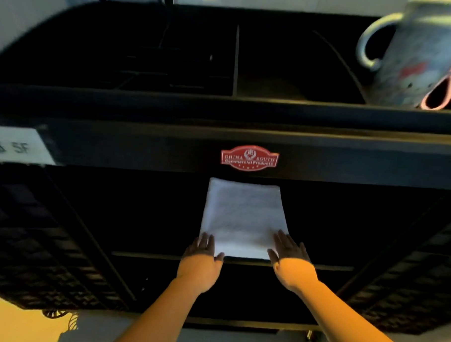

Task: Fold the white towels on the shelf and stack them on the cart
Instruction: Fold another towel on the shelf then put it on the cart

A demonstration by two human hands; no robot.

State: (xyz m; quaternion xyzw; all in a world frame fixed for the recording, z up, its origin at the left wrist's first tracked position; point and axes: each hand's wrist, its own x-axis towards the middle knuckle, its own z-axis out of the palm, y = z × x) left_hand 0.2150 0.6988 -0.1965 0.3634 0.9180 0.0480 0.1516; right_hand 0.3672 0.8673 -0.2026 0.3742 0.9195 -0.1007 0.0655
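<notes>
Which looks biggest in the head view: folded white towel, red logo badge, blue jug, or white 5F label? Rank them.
1. Blue jug, though it is cropped and nearer the camera, so unsure against the towel.
2. Folded white towel.
3. White 5F label and red logo badge look alike.

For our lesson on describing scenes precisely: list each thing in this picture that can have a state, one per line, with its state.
White terry towel: folded flat, lying on the black cart's shelf.
Left hand: open, fingers straight, on the towel's near left corner.
Right hand: open, fingers straight, on the towel's near right corner.
Black plastic cart: open-fronted, red badge on its front rail.
Blue-grey ceramic jug: on the cart's top tray.
</notes>
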